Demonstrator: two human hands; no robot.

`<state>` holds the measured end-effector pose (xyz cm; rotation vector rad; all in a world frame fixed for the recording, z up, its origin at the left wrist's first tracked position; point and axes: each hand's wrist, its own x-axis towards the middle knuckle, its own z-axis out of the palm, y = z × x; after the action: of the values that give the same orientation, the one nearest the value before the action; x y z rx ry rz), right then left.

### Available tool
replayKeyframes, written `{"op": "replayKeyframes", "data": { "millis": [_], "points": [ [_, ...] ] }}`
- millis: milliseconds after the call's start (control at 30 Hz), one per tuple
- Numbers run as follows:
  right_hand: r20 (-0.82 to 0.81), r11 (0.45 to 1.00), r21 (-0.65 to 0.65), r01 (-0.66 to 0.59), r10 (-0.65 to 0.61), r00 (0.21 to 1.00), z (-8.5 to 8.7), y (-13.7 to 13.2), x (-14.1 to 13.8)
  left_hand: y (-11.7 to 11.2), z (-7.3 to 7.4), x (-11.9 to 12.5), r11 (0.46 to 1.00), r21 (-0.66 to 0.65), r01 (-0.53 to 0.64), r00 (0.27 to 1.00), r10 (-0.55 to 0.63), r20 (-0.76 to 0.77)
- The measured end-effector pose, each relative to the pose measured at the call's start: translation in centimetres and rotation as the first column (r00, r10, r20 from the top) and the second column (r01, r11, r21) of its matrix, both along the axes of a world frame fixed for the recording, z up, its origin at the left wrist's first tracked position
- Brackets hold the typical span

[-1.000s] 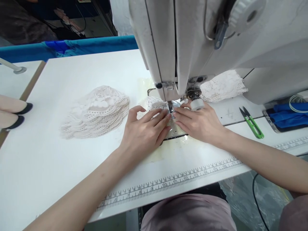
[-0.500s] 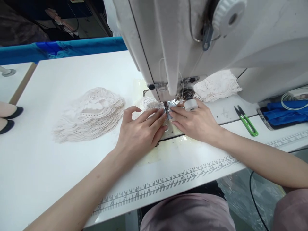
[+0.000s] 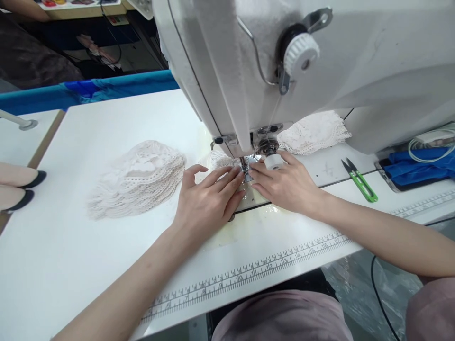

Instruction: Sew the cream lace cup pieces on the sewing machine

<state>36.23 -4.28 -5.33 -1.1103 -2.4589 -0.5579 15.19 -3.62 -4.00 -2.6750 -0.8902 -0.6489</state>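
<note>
Under the head of a white sewing machine (image 3: 302,94), a white lace piece (image 3: 218,159) lies at the presser foot (image 3: 243,163), largely covered by my hands. My left hand (image 3: 209,196) rests on the lace from the left, fingers reaching flat toward the needle area and thumb apart. On the other side, my right hand (image 3: 287,182) has its fingers stretched out at the metal plate, tips close to the foot. I see neither hand closed around the cloth. A stack of scalloped lace pieces (image 3: 142,182) lies to the left.
More lace (image 3: 314,132) lies behind the needle area. Green thread snips (image 3: 360,180), a phone (image 3: 391,177) and blue cloth (image 3: 419,166) are at right. A printed ruler (image 3: 245,279) runs along the table's front edge. Black-tipped, pale padded forms (image 3: 21,187) stick in at left.
My view has shifted slightly, so the table and stack appear lower and the machine head farther left. Both hands keep nearly the same place beside the presser foot.
</note>
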Motion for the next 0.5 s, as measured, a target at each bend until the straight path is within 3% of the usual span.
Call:
{"op": "replayKeyframes", "data": {
  "millis": [233, 333, 400, 500],
  "points": [
    [-0.057, 0.997, 0.054, -0.061, 0.064, 0.996, 0.4, -0.5, -0.3, 0.8, 0.1, -0.4, 0.999, -0.045, -0.027, 0.999, 0.028, 0.032],
    [-0.103, 0.989, -0.057, -0.133, 0.127, 0.987, 0.5, -1.0, -0.9, 1.3, -0.1, -0.7, 0.992, -0.112, -0.052, 0.998, 0.055, 0.019],
    [-0.099, 0.978, -0.131, -0.165, 0.153, 0.983, 0.7, -1.2, -1.0, 1.2, 0.0, -0.7, 0.993, -0.084, -0.078, 0.996, 0.074, -0.049],
    [-0.068, 0.991, 0.001, -0.137, 0.137, 0.988, 1.2, -1.3, -0.9, 0.3, 0.5, -0.8, 0.995, 0.036, -0.093, 0.992, 0.096, -0.085]
  ]
}}
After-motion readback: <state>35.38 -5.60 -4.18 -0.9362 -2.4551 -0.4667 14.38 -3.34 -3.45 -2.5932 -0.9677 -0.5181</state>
